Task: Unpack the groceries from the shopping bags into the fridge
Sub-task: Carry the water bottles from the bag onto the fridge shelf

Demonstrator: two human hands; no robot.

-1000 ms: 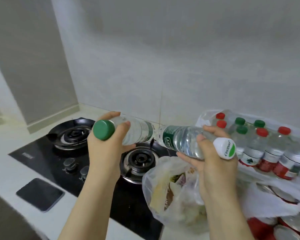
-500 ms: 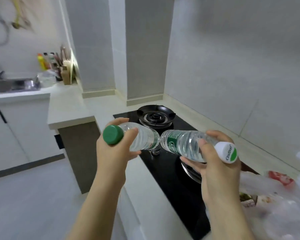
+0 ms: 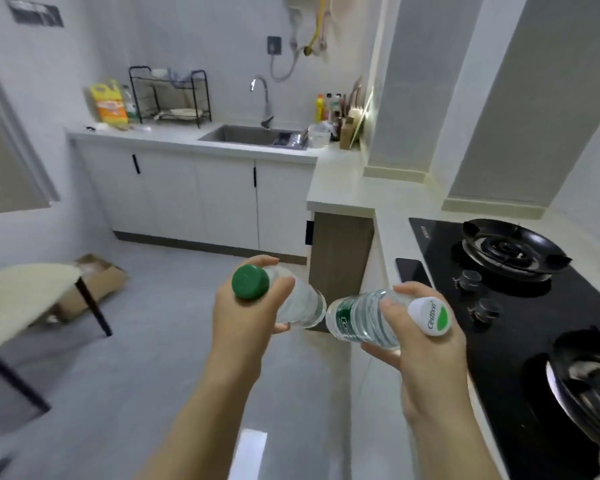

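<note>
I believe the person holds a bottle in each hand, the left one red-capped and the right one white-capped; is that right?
Nearly: the head view shows the left hand holding a green-capped bottle, not red-capped; the right hand holds the white-capped bottle.

White cap point(image 3: 429, 317) of the water bottle point(image 3: 361, 318), 4 o'clock from centre: "Cestbon", grey lettering beside a green mark. Bottle label and hob point(image 3: 520, 341) logo: illegible.

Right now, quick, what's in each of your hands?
Left hand: grips the green-capped water bottle.
Right hand: grips the white-capped water bottle.
</note>
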